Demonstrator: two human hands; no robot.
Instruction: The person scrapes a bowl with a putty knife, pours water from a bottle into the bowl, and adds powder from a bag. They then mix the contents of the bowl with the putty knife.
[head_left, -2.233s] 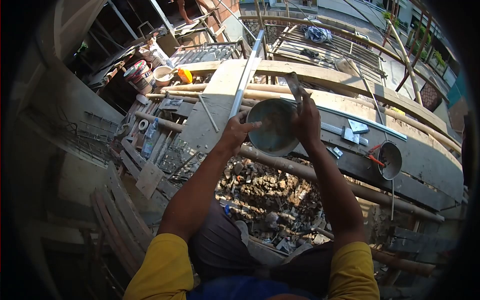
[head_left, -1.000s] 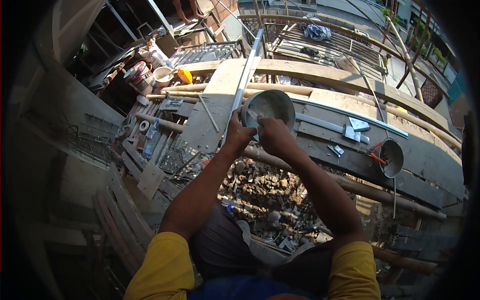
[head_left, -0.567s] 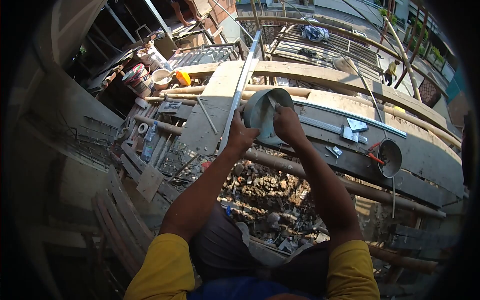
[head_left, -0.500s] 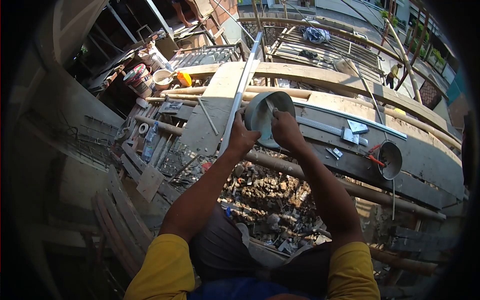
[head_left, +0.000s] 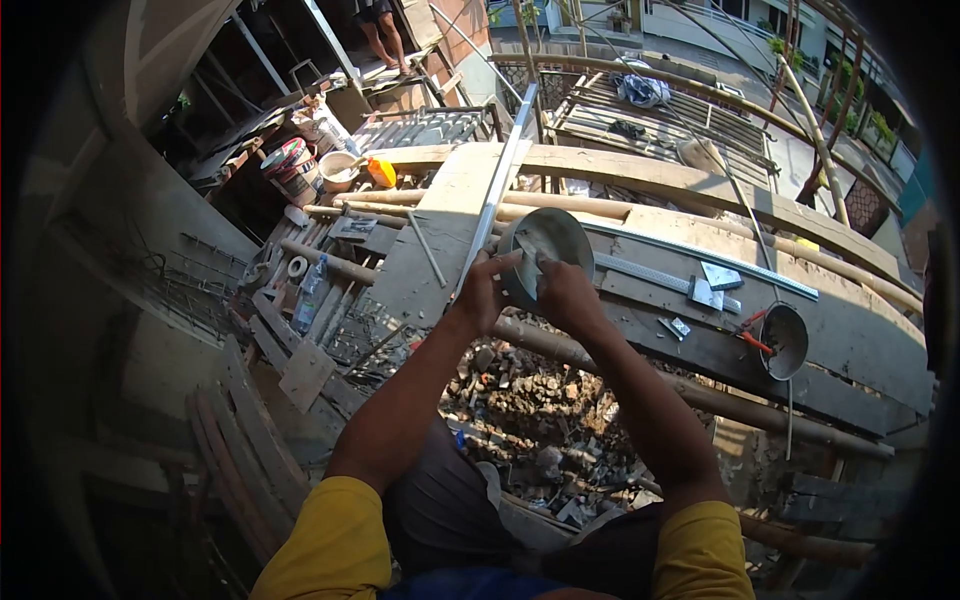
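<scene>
My left hand (head_left: pixel 485 290) is closed on the near left rim of a round grey-green bowl (head_left: pixel 574 240), which tilts toward me. Pale, whitish paste coats the inside of the bowl. My right hand (head_left: pixel 570 297) reaches over its near side, with fingers closed around a small flat scraper whose pale end shows only partly inside. Just left of the bowl, a long silvery metal channel (head_left: pixel 497 187) lies across the planks. To the right are perforated metal strips (head_left: pixel 640 268) and small metal pieces (head_left: pixel 706 294).
A second bowl (head_left: pixel 785 342) with a red-handled tool (head_left: pixel 755 335) sits on the right planks (head_left: pixel 830 315). Buckets (head_left: pixel 292 172) and an orange bottle (head_left: pixel 381 172) stand at upper left. Rubble (head_left: pixel 540 385) lies below the bamboo pole (head_left: pixel 720 395). A person's legs (head_left: pixel 385 40) show behind.
The bowl and both hands sit slightly lower and further right in the view, as the whole scene has shifted down. My right hand has moved the scraper deeper toward the bowl's near left side.
</scene>
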